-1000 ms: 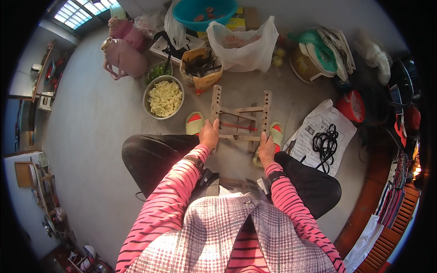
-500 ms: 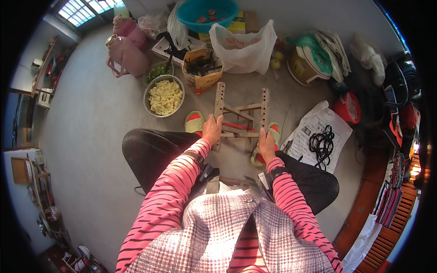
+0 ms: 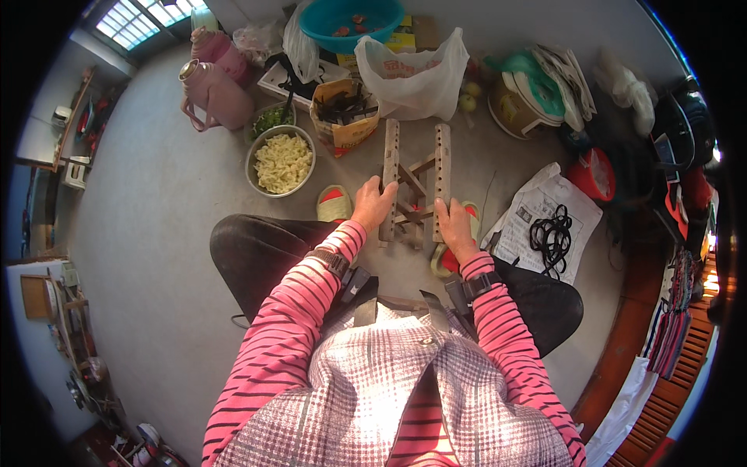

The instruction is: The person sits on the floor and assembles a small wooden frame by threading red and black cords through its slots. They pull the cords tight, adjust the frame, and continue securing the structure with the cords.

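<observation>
Between my knees stands a wooden folding stool frame (image 3: 416, 180), its two top rails drilled with a row of holes and its legs crossed. No seat shows between the rails. My left hand (image 3: 374, 203) is closed round the left rail (image 3: 391, 159). The right rail (image 3: 441, 156) is gripped by my right hand (image 3: 456, 226), thumb on top. Behind the hands lie my slippered feet, the left slipper (image 3: 334, 204) pale green with red. A coil of black cord (image 3: 549, 241) rests on a printed white sheet (image 3: 517, 233) to the right.
A metal bowl (image 3: 304, 184) of pale chopped food stands front left, near two pink thermos flasks (image 3: 218, 97). Beyond the stool are a paper bag (image 3: 342, 140) with dark strips, a white plastic bag (image 3: 412, 86) and a blue basin (image 3: 311, 23). A red bucket (image 3: 595, 183) sits right.
Both hands have brought the two rails closer together, and the stool has narrowed and shifted slightly away from me. The red strip seen between its legs is now out of sight.
</observation>
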{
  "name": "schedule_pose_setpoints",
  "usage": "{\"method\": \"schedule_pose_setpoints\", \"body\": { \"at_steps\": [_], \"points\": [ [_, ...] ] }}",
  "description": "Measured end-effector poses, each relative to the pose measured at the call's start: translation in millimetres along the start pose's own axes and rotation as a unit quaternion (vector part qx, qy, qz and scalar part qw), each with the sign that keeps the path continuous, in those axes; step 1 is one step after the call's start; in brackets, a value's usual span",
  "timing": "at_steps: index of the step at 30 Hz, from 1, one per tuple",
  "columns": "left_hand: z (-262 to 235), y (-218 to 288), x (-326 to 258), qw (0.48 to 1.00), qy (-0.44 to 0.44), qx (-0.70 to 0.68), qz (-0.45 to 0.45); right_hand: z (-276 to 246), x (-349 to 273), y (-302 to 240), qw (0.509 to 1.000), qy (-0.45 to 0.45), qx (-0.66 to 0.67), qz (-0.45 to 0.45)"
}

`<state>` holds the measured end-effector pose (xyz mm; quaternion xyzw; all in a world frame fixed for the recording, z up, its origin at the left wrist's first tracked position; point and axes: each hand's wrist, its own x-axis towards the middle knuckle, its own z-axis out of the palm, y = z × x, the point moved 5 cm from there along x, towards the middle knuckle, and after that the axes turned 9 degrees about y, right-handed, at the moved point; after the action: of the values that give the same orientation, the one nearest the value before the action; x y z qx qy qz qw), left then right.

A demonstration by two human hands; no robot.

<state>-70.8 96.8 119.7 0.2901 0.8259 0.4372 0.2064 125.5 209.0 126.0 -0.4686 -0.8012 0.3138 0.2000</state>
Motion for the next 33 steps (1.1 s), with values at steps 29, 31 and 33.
{"method": "schedule_pose_setpoints", "body": {
  "at_steps": [29, 31, 33],
  "points": [
    [39.9, 14.5, -37.4, 0.92, -0.301, -0.25, 0.016, -18.4, 46.2, -81.6, 0.932, -0.177, 0.256, 0.186],
    [49.7, 1.3, -38.1, 0.947, -0.278, -0.154, 0.048, -12.1, 49.0, -83.6, 0.935, -0.176, 0.247, 0.186],
    [57.5, -12.4, -35.3, 0.959, -0.275, -0.056, 0.046, -4.0, 52.1, -85.0, 0.942, -0.155, 0.224, 0.198]
  ]
}}
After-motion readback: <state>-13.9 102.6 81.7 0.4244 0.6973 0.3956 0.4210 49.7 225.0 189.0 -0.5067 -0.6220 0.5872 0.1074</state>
